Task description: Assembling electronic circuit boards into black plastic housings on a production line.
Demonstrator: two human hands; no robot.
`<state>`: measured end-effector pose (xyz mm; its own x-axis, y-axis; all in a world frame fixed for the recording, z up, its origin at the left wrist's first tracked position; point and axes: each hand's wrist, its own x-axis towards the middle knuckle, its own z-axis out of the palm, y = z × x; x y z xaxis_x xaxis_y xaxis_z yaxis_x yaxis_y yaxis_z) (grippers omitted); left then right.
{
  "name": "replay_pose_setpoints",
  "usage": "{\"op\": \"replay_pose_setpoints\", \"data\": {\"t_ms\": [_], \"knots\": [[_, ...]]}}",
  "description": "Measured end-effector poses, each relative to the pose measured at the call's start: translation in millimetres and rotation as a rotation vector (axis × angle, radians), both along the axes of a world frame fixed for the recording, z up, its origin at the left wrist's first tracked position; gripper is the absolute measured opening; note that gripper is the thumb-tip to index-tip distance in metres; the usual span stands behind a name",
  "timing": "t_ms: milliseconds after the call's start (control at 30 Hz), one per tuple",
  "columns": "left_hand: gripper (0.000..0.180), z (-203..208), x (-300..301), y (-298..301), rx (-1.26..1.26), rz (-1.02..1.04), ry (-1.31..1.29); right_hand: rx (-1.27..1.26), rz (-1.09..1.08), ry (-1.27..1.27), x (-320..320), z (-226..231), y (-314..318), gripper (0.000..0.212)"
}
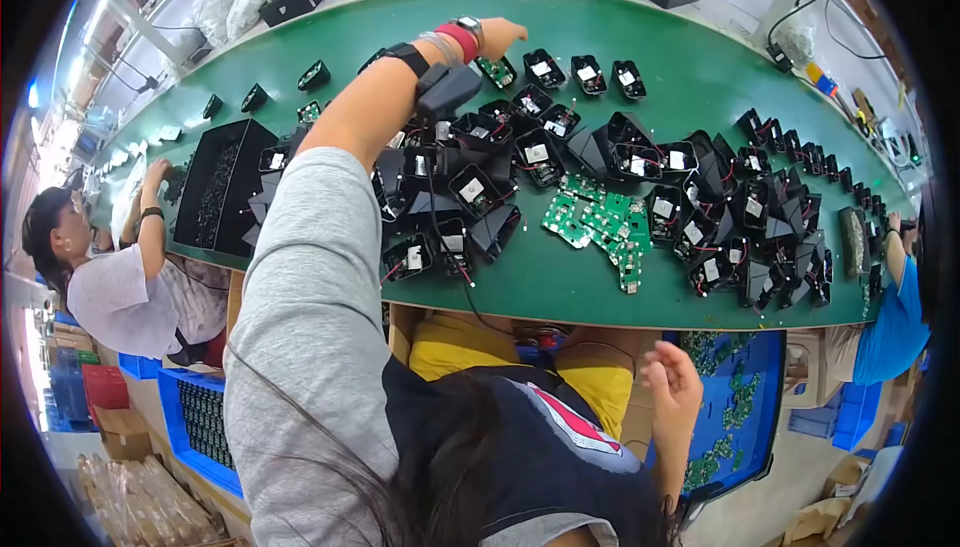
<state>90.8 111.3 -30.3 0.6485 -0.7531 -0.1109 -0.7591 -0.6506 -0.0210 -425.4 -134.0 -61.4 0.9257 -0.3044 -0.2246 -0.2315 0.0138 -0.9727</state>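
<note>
My left arm stretches across the green bench, and my left hand [497, 38] is over its far side. Just below that hand lies a black housing with a green circuit board [497, 72]; I cannot make out whether the fingers touch it, as most of them are hidden. Beside it stands a short row of black housings with white labels [543, 69]. My right hand [672, 377] hovers in front of the bench edge, empty, its fingers loosely bent and apart. Loose green circuit boards [605, 222] lie in a patch mid-bench, between heaps of black housings [475, 192] with thin wires.
A black bin [228, 187] of small dark parts stands at left near a seated person [130, 267]. Another person in blue [897, 322] works at far right. A blue tray [715, 427] of boards sits below the bench edge. A dark cable [432, 217] crosses the housings.
</note>
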Motion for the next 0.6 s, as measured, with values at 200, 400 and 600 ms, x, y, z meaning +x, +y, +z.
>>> {"op": "replay_pose_setpoints", "data": {"t_ms": [200,400,600], "knots": [[0.054,25,16,4,-0.214,-0.034,-0.147,-0.109,-0.055,0.019,6,4,-5,0.025],[0.062,13,-5,14,-0.062,0.564,0.471,-0.614,0.184,-0.359,117,70,-17,0.028],[0.024,-54,52,93,-0.284,0.076,0.324,-1.049,0.407,-0.527,284,86,-7,0.036]]}}
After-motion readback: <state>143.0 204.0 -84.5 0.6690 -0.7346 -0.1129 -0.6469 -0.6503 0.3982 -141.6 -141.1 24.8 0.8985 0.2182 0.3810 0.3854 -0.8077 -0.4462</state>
